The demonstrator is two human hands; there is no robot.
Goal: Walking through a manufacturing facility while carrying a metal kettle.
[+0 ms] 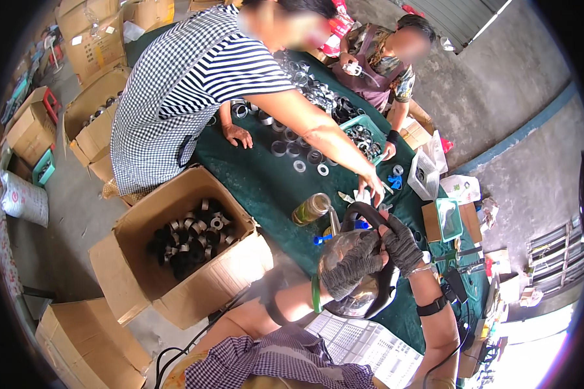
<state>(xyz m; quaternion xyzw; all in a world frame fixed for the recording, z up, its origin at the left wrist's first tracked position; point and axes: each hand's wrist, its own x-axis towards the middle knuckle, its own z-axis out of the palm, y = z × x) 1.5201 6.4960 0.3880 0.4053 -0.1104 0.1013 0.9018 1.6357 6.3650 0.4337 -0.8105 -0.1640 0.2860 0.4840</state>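
A shiny metal kettle (350, 249) with a black arched handle is in front of me, its spout toward the far left. My right hand (402, 246), in a grey fingerless glove, is closed round the handle. My left hand (353, 267), gloved alike, lies over the kettle's body with its fingers curled in against the right hand; what they pinch is hidden. A clear jar (311, 209) with something yellow-green in it stands left of the spout. Just beyond the handle, a co-worker's hand (371, 186) reaches down to the table. Blue clip-like pieces (322, 239) lie beside the kettle.
Dark green cloth covers the table (240, 172), with many rings (315, 157) spread over it. An open carton (175, 285) of black and silver rings stands at left. A white crate (370, 347) is below the kettle. Another person sits across, beside a green basket (377, 123).
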